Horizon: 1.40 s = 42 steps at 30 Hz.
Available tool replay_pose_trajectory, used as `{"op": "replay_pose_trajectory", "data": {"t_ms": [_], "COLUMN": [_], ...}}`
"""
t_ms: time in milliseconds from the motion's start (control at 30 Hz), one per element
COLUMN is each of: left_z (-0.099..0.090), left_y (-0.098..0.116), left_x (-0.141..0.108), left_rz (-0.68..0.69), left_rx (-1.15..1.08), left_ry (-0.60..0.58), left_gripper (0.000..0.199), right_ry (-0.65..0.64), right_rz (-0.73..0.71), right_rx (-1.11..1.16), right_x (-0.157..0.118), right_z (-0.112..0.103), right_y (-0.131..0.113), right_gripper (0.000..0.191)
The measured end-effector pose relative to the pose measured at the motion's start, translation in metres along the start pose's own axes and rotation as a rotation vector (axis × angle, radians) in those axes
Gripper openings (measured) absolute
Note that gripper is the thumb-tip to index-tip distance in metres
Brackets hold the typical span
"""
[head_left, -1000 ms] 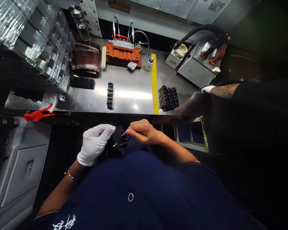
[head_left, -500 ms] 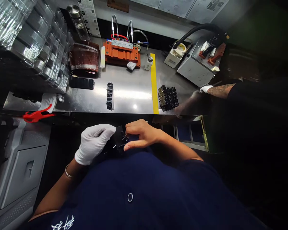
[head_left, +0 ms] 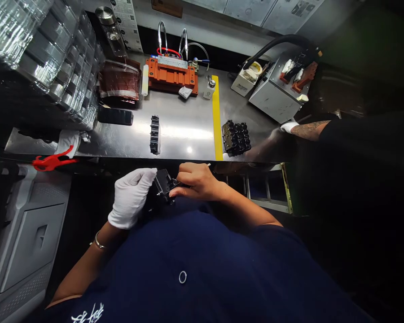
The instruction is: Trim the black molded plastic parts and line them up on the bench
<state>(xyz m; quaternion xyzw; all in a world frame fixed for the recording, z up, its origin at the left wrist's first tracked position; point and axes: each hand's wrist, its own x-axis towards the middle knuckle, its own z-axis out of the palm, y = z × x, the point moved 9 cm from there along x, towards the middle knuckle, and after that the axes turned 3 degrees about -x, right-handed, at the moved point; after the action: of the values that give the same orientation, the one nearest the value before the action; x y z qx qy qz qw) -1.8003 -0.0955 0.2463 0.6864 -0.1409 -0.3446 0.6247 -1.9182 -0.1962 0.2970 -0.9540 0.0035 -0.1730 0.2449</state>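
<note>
Above my lap, just in front of the bench edge, my gloved left hand (head_left: pixel 130 197) grips a black moulded plastic part (head_left: pixel 164 181) by its left side. The part is tilted, and a small bright pin sticks out of its lower left. My bare right hand (head_left: pixel 195 181) is closed at the part's right side, thumb along its lower edge. From behind those fingers pokes the pale end of a slim tool (head_left: pixel 208 165); the rest of it is mostly hidden in the hand. A row of similar black plastic parts (head_left: pixel 154 134) stands on the bench beyond my hands.
The steel bench (head_left: pixel 185 116) carries a block of black parts (head_left: pixel 236 137) right of a yellow tape strip (head_left: pixel 216 116). An orange fixture (head_left: pixel 171 74), a dispenser bottle (head_left: pixel 209 88), a phone (head_left: pixel 115 116) and a grey machine (head_left: pixel 275 98) stand around. A co-worker's gloved hand (head_left: pixel 288 126) rests at right.
Both hands have risen slightly towards the bench with the part. The black part has turned, showing more of its inner side, and my right thumb has shifted up and left.
</note>
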Motion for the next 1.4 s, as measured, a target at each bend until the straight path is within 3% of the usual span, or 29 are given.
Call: {"op": "replay_pose_trajectory", "data": {"t_ms": [233,467,700,800,900,967,1100,1233,1400], "left_z": [0.001,0.001,0.007,0.011,0.01,0.01,0.015,0.014,0.016], "left_y": [0.006,-0.002,-0.005,-0.007,-0.012,-0.016,-0.018,-0.021,-0.019], "left_x": [-0.001,0.0,0.005,0.014,0.021,0.022,0.02,0.021,0.022], "left_rz": [-0.028,-0.077,-0.089,-0.105,-0.142,-0.186,-0.251,-0.271,-0.254], "left_rx": [-0.014,-0.066,-0.08,-0.092,-0.07,-0.081,-0.143,-0.16,-0.094], "left_ry": [0.018,0.026,-0.014,-0.029,-0.037,-0.056,-0.097,-0.038,-0.017], "left_gripper": [0.048,0.049,0.05,0.051,0.047,0.042,0.036,0.039,0.043], "right_ry": [0.053,-0.07,-0.3,-0.099,0.152,0.229,0.261,0.261,0.266], "right_rz": [0.019,0.062,0.094,0.201,0.226,0.193,0.16,0.177,0.196], "right_rx": [-0.025,-0.053,0.414,0.444,0.233,0.078,-0.106,-0.217,-0.226], "right_x": [0.0,0.001,-0.003,0.0,-0.001,-0.003,-0.006,-0.008,-0.01], "right_z": [-0.002,0.012,0.018,0.004,-0.009,-0.01,-0.005,-0.003,0.003], "right_y": [0.004,0.005,0.002,0.017,0.026,0.025,0.022,0.022,0.024], "right_gripper": [0.056,0.057,0.06,0.056,0.049,0.045,0.039,0.039,0.041]}}
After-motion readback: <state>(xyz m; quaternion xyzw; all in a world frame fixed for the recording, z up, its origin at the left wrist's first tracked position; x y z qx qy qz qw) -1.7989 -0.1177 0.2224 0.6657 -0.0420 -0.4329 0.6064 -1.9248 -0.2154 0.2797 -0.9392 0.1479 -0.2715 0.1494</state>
